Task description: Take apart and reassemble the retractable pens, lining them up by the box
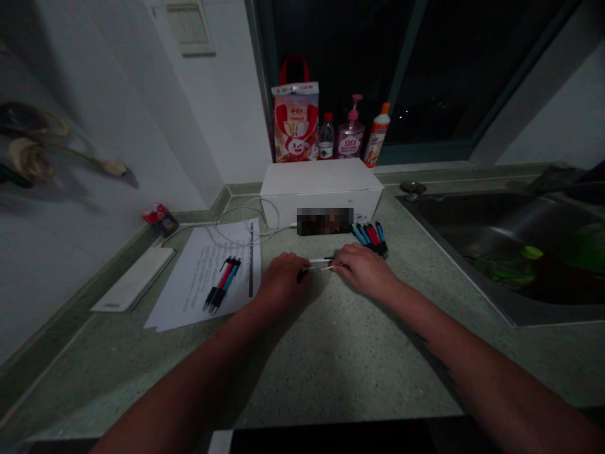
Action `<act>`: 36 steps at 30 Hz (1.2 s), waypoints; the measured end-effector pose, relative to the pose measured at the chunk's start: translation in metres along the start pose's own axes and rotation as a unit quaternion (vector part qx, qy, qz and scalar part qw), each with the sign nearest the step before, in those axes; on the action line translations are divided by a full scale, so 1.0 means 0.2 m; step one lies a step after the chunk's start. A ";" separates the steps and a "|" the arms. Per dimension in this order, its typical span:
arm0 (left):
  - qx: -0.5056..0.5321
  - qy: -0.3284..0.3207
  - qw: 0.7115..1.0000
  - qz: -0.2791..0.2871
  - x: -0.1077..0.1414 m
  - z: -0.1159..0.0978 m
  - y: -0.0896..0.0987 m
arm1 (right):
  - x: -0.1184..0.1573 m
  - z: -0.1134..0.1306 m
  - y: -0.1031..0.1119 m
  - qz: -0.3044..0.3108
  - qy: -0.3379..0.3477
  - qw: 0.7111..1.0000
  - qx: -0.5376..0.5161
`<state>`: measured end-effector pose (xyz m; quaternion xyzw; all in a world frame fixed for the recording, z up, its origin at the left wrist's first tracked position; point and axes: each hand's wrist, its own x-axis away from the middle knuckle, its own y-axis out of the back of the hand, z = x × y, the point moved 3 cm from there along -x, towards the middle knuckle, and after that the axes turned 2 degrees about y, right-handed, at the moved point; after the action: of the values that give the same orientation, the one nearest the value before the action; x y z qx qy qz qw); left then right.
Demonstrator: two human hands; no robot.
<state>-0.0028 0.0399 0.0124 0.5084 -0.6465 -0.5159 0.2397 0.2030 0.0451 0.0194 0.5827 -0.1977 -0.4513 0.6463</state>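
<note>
My left hand (286,277) and my right hand (363,268) are close together over the countertop, fingers pinched. Between them runs a slim white pen piece (319,260) with a dark section by the right fingers. Just below it a thinner pale stick, like a pen refill (327,268), points out of the right fingertips. A dark bit shows under the left fingers; the exact grips are partly hidden. Right behind my right hand lie several blue, red and black pens (371,236). Left of my left hand a few more pens (223,284) rest on printed paper (189,284).
A white box (321,183) stands behind a phone (324,222) with a white cable (222,233). Bottles (350,135) and a red-and-white bag (296,123) line the window. To the right is a metal sink (472,252); at left, a white slab (135,277) and small packet (161,219).
</note>
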 end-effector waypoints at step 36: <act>0.173 0.079 0.981 -0.038 0.01 0.02 -0.01 | 0.00 0.05 0.01 -0.017 0.020 0.998 -0.052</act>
<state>-0.0061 0.0391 0.0083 0.6058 -0.6848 -0.3632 0.1790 0.1956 0.0385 0.0245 0.5606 -0.1511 -0.4600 0.6718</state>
